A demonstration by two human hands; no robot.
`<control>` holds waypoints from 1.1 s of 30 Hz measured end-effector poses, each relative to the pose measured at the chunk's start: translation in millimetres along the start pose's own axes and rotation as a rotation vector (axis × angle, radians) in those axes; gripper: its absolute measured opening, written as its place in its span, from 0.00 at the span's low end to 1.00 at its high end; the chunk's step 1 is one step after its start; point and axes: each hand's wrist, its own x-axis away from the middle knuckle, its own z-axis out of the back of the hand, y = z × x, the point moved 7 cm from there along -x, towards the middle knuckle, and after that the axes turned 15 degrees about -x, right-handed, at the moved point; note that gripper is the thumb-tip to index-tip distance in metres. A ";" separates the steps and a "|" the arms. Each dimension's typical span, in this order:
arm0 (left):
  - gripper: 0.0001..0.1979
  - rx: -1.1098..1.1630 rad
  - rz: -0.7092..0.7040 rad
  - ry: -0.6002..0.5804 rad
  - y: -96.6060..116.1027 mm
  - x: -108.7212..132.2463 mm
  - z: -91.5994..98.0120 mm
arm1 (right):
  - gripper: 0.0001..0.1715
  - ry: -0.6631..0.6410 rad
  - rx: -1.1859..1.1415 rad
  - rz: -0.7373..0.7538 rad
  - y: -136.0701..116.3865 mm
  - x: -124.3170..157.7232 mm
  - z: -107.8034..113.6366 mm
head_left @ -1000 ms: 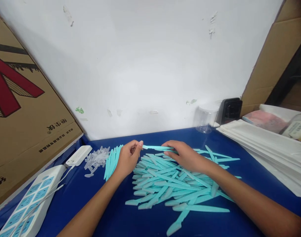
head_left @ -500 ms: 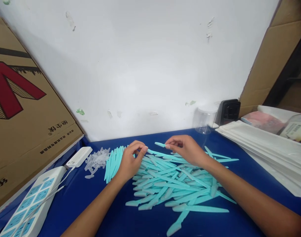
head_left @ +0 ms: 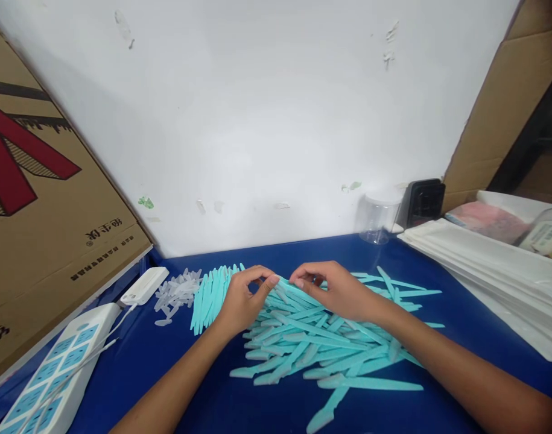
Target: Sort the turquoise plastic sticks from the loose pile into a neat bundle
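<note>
A loose pile of teal plastic sticks [head_left: 316, 343] lies on the blue table [head_left: 239, 410]. Both of my hands rest on the pile's far edge, fingertips almost meeting. My left hand [head_left: 242, 299] is curled, its thumb and fingers pinched on a teal stick [head_left: 285, 286] at the top of the pile. My right hand [head_left: 336, 292] is also curled, pinching the other end of that stick. Just left of my left hand lies a neat row of teal sticks [head_left: 210, 293] side by side.
Small clear plastic pieces [head_left: 176, 293] lie left of the row, beside a white plug [head_left: 144, 285] and a power strip [head_left: 49, 380]. A cardboard box [head_left: 40, 223] leans at the left. A clear cup [head_left: 377, 218], a black device [head_left: 423, 202] and stacked white bags [head_left: 493, 280] stand at the right.
My right hand, which held a teal stick raised over the pile, has come down onto it. My left hand has closed in, so the fingertips nearly meet.
</note>
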 end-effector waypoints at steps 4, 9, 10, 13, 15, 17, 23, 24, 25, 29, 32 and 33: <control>0.13 0.008 -0.007 0.012 2.6 -1.0 3.6 | 0.15 -0.045 0.020 0.022 -1.5 1.1 -1.9; 0.15 -0.049 -0.105 -0.037 10.2 -1.0 5.5 | 0.18 -0.066 0.108 0.063 -1.8 2.2 -4.5; 0.16 -0.068 -0.129 -0.062 11.9 -0.6 5.2 | 0.18 -0.072 0.127 0.076 -2.8 2.6 -5.3; 0.17 -0.136 -0.209 -0.159 16.8 1.2 2.3 | 0.17 -0.095 0.172 0.109 -6.0 3.8 -7.5; 0.18 -0.171 -0.235 -0.201 18.4 2.0 0.8 | 0.15 -0.105 0.191 0.121 -6.8 4.1 -8.2; 0.18 -0.188 -0.241 -0.207 19.1 1.8 0.7 | 0.15 -0.110 0.194 0.124 -6.1 4.0 -8.4; 0.19 -0.200 -0.237 -0.155 18.3 -1.6 10.6 | 0.14 -0.073 0.188 0.157 -6.0 1.0 0.2; 0.18 -0.203 -0.229 -0.135 16.3 -3.0 15.4 | 0.14 -0.064 0.206 0.153 -5.5 0.3 3.2; 0.18 -0.210 -0.215 -0.105 13.0 -4.9 21.8 | 0.15 -0.051 0.229 0.145 -4.7 -0.4 6.9; 0.19 -0.353 -0.106 0.090 -11.1 -14.4 58.9 | 0.17 0.040 0.302 0.132 -2.7 -1.9 22.6; 0.21 -0.677 0.006 0.130 -37.3 -19.1 83.4 | 0.18 0.095 0.335 0.118 -0.1 -1.9 27.2; 0.22 -0.798 0.064 0.102 -48.9 -19.6 90.3 | 0.18 0.103 0.343 0.110 1.0 -1.9 27.0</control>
